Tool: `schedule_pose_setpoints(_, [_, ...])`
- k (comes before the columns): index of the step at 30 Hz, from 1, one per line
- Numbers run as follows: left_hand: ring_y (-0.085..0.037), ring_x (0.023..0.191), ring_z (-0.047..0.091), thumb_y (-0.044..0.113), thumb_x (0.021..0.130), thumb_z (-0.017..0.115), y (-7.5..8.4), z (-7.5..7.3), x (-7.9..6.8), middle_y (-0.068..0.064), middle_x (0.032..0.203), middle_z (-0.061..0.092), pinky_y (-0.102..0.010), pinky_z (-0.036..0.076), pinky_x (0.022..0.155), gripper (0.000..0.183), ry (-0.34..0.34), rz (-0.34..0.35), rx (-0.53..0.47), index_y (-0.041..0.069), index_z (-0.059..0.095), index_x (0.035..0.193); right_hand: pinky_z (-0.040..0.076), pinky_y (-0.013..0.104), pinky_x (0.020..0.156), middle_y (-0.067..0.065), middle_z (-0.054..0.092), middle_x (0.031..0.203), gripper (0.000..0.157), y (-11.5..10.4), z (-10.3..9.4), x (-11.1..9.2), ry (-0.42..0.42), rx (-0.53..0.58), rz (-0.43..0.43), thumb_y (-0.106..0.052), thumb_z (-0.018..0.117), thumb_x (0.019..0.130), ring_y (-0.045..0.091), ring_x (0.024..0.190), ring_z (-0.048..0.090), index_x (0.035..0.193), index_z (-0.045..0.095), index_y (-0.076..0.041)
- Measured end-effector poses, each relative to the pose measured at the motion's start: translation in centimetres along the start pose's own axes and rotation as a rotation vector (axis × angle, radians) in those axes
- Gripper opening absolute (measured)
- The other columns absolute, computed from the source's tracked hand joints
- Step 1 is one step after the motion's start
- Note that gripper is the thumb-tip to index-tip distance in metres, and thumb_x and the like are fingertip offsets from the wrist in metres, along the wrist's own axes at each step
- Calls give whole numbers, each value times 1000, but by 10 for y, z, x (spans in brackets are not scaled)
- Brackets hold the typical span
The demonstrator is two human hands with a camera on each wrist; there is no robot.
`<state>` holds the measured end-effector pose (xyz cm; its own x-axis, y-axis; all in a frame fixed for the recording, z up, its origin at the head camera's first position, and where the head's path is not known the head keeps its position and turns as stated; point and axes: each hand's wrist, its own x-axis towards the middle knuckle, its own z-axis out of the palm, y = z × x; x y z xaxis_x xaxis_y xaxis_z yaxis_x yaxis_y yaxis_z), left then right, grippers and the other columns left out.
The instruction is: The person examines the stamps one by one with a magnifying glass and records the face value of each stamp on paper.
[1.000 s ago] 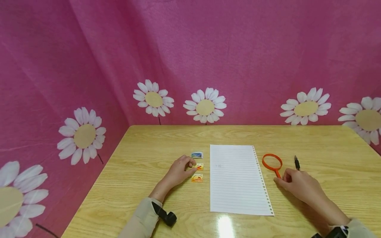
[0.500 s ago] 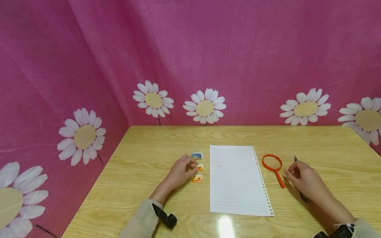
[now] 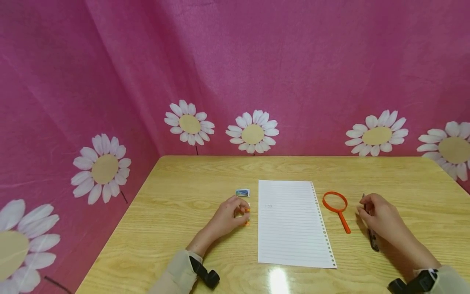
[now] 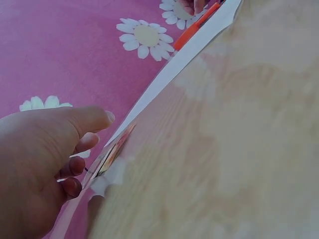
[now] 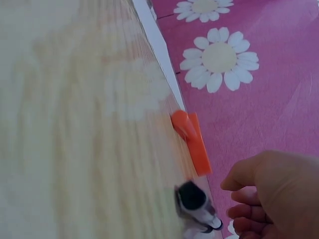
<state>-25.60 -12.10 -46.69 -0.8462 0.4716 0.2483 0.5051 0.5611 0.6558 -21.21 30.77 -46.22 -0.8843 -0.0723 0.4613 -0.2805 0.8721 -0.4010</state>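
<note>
My left hand (image 3: 232,215) hovers at a column of small stamp-like picture slips, its fingers bent loosely. It partly hides two yellow-orange slips (image 3: 248,223), while the blue slip (image 3: 242,192) shows in full beyond it. In the left wrist view, thumb and fingers stand apart beside the yellow-orange slips (image 4: 113,153), pinching nothing. My right hand (image 3: 382,214) is over a dark pen (image 3: 373,241) on the table and covers its middle. The right wrist view shows relaxed fingers beside the pen (image 5: 192,196), with nothing gripped.
A lined sheet of paper (image 3: 293,228) with a small pencilled note lies between the hands. Right of it rests an orange magnifying glass (image 3: 343,221). A pink curtain (image 3: 293,61) with daisies hangs behind the wooden table (image 3: 198,175).
My right hand has let go of the magnifying glass handle and moved right, the pen now lying beneath it. My left hand has shifted slightly right and nearer, covering more of the lower slips.
</note>
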Motion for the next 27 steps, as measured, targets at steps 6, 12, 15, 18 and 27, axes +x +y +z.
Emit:
schedule_pose_setpoints(6, [-7,78,49,14,87,72,6,3,-7,-1,93,58,-17,41,70,16,-3,42,-9,9,66,101,36,24,52,8,53,75,23,10,-3,6,-61,0,54,0,72,82,-4,61,34,98,57,7])
schedule_pose_setpoints(12, [-7,73,44,12,85,71,16,7,-17,-2,86,54,-16,38,67,14,-21,74,-11,10,64,97,36,24,55,8,54,78,23,20,-4,10,-83,-3,75,-2,71,82,-2,64,37,100,59,6])
schedule_pose_setpoints(15, [-6,75,44,13,86,71,20,8,-22,1,87,54,-15,39,69,14,-35,73,-5,11,64,97,38,24,56,11,58,80,23,24,-4,11,-92,-5,85,-3,71,82,2,66,45,101,60,5])
schedule_pose_setpoints(18, [-6,78,46,15,87,72,23,9,-27,2,90,57,-15,40,72,15,-54,70,5,12,64,99,40,24,56,14,61,82,24,27,-4,12,-109,4,99,-3,71,82,13,69,54,102,59,5])
schedule_pose_setpoints(27, [-4,77,45,21,87,74,31,11,-38,2,89,57,-15,38,71,19,-147,57,-41,14,65,102,40,26,58,14,61,83,25,32,-1,14,-135,13,105,-7,71,85,17,71,54,104,59,4])
